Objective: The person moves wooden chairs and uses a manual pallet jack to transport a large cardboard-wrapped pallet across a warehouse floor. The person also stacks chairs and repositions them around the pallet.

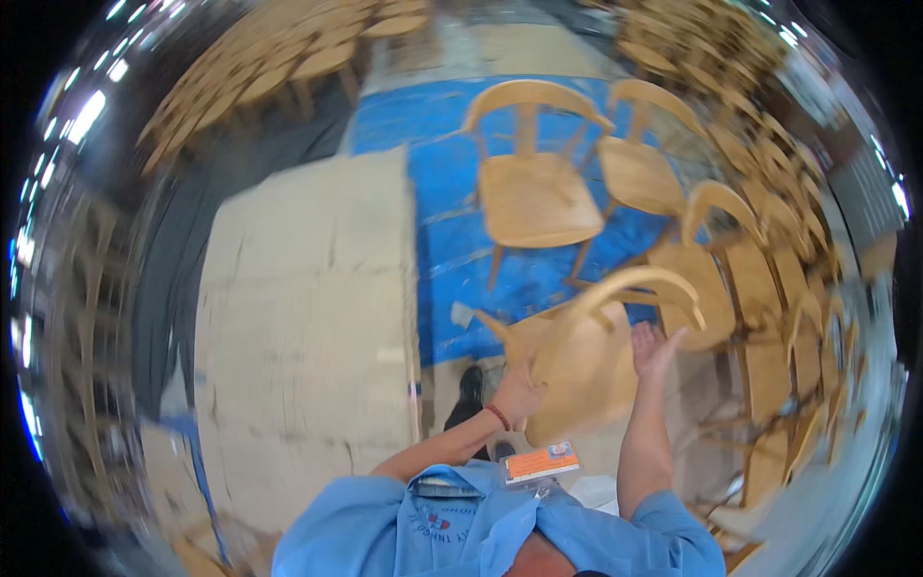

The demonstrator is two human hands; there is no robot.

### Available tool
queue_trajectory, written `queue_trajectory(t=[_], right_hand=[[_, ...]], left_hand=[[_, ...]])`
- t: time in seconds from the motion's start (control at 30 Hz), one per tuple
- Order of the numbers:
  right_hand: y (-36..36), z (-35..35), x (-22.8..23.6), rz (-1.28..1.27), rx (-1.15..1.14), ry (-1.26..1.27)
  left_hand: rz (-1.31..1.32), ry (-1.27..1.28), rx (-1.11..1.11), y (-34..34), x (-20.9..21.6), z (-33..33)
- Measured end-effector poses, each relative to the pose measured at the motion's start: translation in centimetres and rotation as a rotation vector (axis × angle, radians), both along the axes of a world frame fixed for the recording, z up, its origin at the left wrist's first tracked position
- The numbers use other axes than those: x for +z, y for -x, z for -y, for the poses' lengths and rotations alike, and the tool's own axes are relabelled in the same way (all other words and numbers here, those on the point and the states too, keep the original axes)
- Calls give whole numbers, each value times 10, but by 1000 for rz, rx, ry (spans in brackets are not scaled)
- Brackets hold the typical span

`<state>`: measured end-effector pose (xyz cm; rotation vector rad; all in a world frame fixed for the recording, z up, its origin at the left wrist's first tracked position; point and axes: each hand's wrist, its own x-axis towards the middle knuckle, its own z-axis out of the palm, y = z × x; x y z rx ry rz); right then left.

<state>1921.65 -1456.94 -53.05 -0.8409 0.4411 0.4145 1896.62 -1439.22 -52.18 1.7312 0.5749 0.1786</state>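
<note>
A light wooden chair [591, 380] with a curved backrest is tilted in front of my body. My left hand [519, 394], with a red bracelet at the wrist, is closed around the chair's left edge. On the other side, my right hand [655, 350] is open, palm turned up and fingers stretched out, close beside the seat under the curved back. Whether that palm touches the wood I cannot tell. Motion blurs the chair a little, and part of its legs is hidden behind the seat.
Two similar chairs [538, 197] [639, 173] stand ahead on a blue sheet [452, 240]. Many more chairs crowd the right side [769, 288] and the far left [279, 77]. A large cardboard-covered surface [308, 317] lies to my left, beside dark sheeting [183, 269].
</note>
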Motion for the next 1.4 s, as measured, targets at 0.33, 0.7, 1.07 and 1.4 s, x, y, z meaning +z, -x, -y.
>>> queue_trajectory(t=[0.33, 0.7, 1.07, 1.4], right_hand=[[74, 30, 0, 271, 57, 219], [289, -84, 50, 344, 642, 46], [578, -249, 135, 292, 1541, -426], [911, -376, 264, 368, 2278, -652]], left_hand=[[86, 190, -350, 132, 25, 127], [-113, 761, 385, 297, 15, 104], [688, 1316, 842, 436, 40, 64], [934, 946, 1548, 682, 29, -2]])
